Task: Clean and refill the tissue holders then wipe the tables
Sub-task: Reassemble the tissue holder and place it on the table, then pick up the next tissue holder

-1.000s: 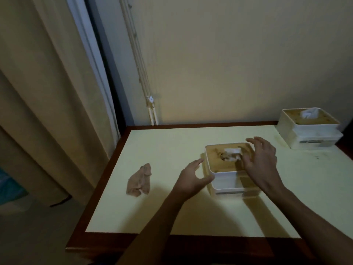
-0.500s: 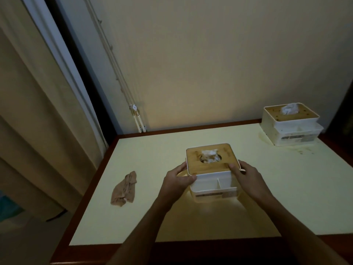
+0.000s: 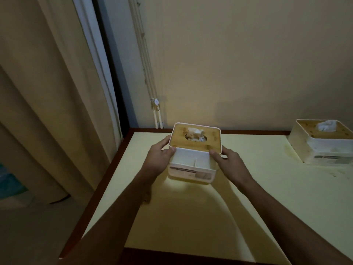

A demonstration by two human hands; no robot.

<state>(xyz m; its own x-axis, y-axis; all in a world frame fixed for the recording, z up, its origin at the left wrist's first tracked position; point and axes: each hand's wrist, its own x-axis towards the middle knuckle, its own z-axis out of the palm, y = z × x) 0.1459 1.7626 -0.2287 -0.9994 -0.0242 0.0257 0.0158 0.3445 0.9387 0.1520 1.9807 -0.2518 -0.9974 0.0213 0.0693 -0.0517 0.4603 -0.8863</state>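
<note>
Dimly lit room, likely a home or small eatery: a cream-topped table [image 3: 267,197] with dark wood edging against a plain wall [image 3: 238,64], beige curtain [image 3: 47,92], two tissue holders [image 3: 194,152] [image 3: 324,144].

A: What is the person wearing on the arms?

B: Nothing that shows. Both forearms are bare up to the picture's lower edge.

A: And the left hand [image 3: 159,158] and right hand [image 3: 230,162]?

B: Bare too, fingernails short, as far as the dim light lets me tell.

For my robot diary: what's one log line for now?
left hand: grips tissue box | right hand: grips it | second box: on table
</note>
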